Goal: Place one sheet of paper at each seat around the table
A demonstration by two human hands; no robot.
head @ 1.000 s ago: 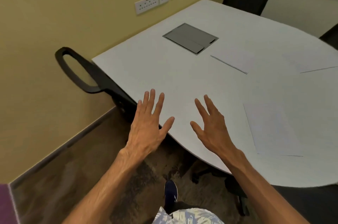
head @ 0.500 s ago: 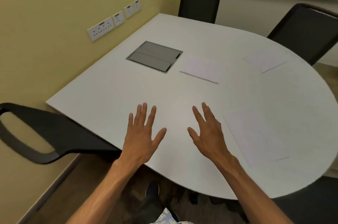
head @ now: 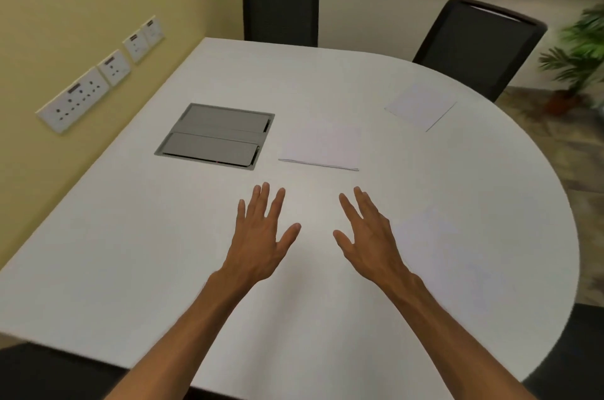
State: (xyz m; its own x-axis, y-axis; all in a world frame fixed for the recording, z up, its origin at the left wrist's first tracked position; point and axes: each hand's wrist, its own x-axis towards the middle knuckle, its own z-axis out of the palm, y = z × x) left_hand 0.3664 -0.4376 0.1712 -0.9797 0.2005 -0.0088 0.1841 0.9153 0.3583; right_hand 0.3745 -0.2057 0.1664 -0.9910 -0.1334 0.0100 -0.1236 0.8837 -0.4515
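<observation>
Since a second ago my view has swung from the table's wall-side corner to its whole top, and my hands have come further in over it. The table (head: 327,79) spreads ahead, two chairs (head: 281,14) at its far edge. Beyond my fingertips lies the paper stack (head: 322,146), kept central, I judge, so I can draw from it. One sheet (head: 420,105) sits far right before a chair; another sheet (head: 441,246) lies just right of my right hand (head: 366,236). My left hand (head: 261,236) and right are both spread, empty, palms down.
</observation>
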